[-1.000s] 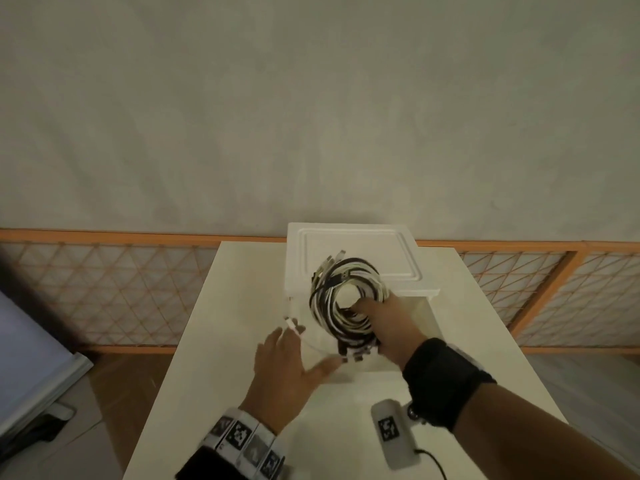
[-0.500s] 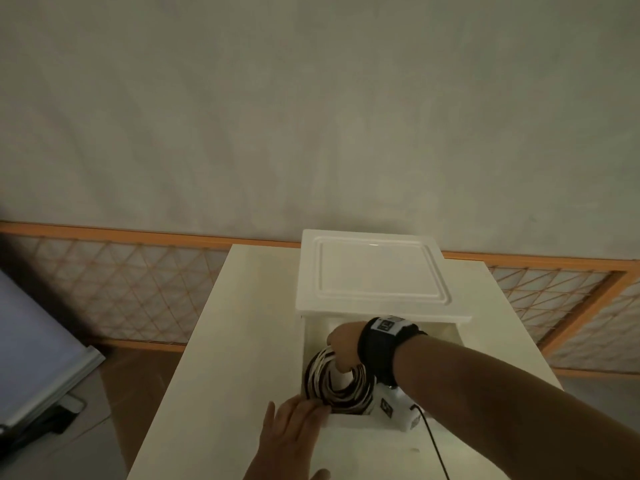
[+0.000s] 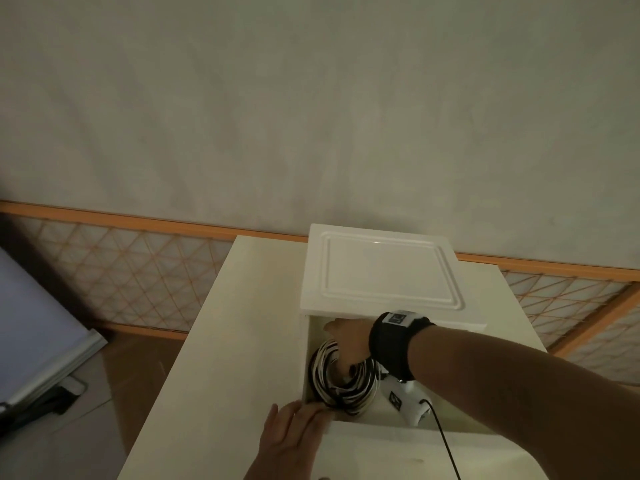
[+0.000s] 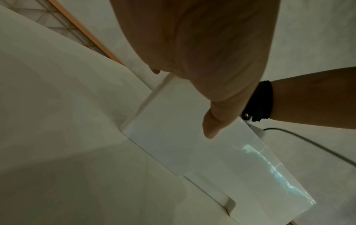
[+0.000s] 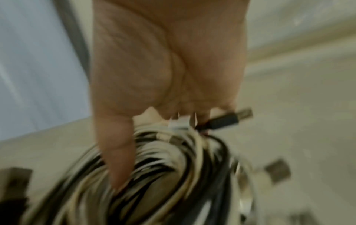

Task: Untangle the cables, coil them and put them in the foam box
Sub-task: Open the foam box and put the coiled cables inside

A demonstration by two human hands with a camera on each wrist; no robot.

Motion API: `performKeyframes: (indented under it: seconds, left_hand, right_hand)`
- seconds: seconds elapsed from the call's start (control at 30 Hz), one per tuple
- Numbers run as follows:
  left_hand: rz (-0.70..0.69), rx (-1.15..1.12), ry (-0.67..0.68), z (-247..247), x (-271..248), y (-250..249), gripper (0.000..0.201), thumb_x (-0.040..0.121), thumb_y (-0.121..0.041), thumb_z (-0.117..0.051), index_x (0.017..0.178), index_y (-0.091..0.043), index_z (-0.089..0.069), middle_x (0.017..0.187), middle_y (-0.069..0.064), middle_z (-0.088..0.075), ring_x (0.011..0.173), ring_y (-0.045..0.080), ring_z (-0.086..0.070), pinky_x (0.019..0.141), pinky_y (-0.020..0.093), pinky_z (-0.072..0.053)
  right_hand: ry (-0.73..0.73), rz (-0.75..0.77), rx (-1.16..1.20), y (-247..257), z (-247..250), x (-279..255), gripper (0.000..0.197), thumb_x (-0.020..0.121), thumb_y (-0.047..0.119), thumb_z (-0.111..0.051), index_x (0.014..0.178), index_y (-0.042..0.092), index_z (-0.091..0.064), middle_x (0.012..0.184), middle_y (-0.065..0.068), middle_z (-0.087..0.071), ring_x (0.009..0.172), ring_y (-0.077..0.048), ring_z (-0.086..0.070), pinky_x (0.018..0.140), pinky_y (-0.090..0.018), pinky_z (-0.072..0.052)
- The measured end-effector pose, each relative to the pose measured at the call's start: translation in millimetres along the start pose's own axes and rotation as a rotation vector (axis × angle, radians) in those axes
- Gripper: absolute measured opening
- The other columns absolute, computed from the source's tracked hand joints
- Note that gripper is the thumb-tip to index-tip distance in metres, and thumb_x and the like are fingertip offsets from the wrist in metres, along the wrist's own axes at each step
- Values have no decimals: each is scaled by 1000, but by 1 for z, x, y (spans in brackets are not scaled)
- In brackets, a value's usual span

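The coil of black and white cables [image 3: 341, 384] sits low inside the white foam box [image 3: 304, 355], against its left wall. My right hand [image 3: 348, 344] reaches down into the box and grips the coil from above. The right wrist view is blurred; there the thumb [image 5: 117, 152] runs down through the coil [image 5: 169, 164] and a black USB plug [image 5: 227, 120] sticks out by the fingers. My left hand [image 3: 294, 429] lies flat on the box's near left corner. Its thumb [image 4: 212, 126] rests on the box's outer wall [image 4: 169, 149].
The box's lid [image 3: 381, 268] lies over the far half of the box. The box stands on a narrow white table [image 3: 239, 341]. An orange lattice fence [image 3: 131, 268] runs behind it. A pale board [image 3: 31, 323] leans at the left on the floor.
My right hand has carried the coil from above the lid down into the box. My left hand has shifted from the tabletop onto the box's near left corner.
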State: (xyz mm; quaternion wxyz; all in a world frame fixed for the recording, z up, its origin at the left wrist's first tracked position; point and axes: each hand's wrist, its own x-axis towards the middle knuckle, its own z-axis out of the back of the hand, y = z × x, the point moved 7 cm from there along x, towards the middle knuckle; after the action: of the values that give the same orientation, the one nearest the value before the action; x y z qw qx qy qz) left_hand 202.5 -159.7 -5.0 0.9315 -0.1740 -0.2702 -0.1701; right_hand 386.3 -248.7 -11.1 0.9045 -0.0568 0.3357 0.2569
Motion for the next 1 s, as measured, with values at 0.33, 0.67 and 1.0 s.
performKeyframes:
  seconds: [0.33,0.67,1.0]
  left_hand:
    - [25,-35,15,-6,1,5,32,80,-28,-47,111,-33,-52,116,-16,-52,102,13,-49,87,35,-40]
    - [80,-163,38,-7,13,-1,23,96,-20,-29,101,-35,-45,106,-22,-44,93,2,-44,110,28,-25]
    - [26,5,108,-10,-3,4,31,87,-26,-45,116,-30,-54,116,-14,-64,103,15,-51,85,27,-53]
  right_hand:
    - [-98,312,-314,16,-27,-25,105,79,69,-53,151,18,3,158,-16,-1,144,-38,-3,116,-53,-10]
    - [49,104,-370,12,-75,11,124,73,60,-69,144,25,27,155,-6,26,143,-39,16,104,-74,-5]
    - [33,182,-501,17,-40,-19,129,69,60,-72,146,22,23,157,-14,17,144,-37,7,115,-59,0]
